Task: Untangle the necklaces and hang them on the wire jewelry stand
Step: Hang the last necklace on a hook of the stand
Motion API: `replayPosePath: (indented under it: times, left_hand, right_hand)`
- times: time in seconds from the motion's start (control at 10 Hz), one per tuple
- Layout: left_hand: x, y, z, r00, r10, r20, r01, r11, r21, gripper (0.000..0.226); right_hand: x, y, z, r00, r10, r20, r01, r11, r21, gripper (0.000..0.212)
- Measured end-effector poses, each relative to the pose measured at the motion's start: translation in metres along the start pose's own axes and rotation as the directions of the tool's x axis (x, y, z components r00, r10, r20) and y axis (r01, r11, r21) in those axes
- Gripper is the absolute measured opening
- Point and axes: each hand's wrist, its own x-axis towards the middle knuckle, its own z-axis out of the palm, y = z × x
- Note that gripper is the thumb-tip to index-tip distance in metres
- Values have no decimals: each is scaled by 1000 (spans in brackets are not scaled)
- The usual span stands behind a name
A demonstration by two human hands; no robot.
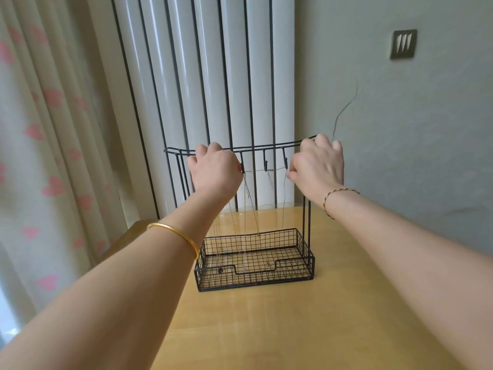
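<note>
Fine silver necklace chain (257, 170), faint; fingertips hidden. Curled left hand (213, 169) and right hand (317, 164) are pinching it taut between them, under black wire jewelry stand (293, 268) hooks.

The left hand (213, 169) and right hand (317, 166) are raised at the top bar of the wire jewelry stand (261, 148), each pinching one end of a thin necklace (256, 170) drawn taut between their fingers (324, 140), level with the hooks (265, 164). Below the fingers, other chains (246, 198) hang down into the stand's mesh basket (304, 265), which sits on the counter (293, 329).
</note>
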Motion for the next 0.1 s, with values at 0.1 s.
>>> replayPosePath:
  times: [0.1]
  left_hand:
    - [-1, -2, 1, 999, 23, -32, -24, 999, -32, 20]
  right_hand:
    - [-2, 4, 2, 999, -27, -24, 27, 999, 21, 19]
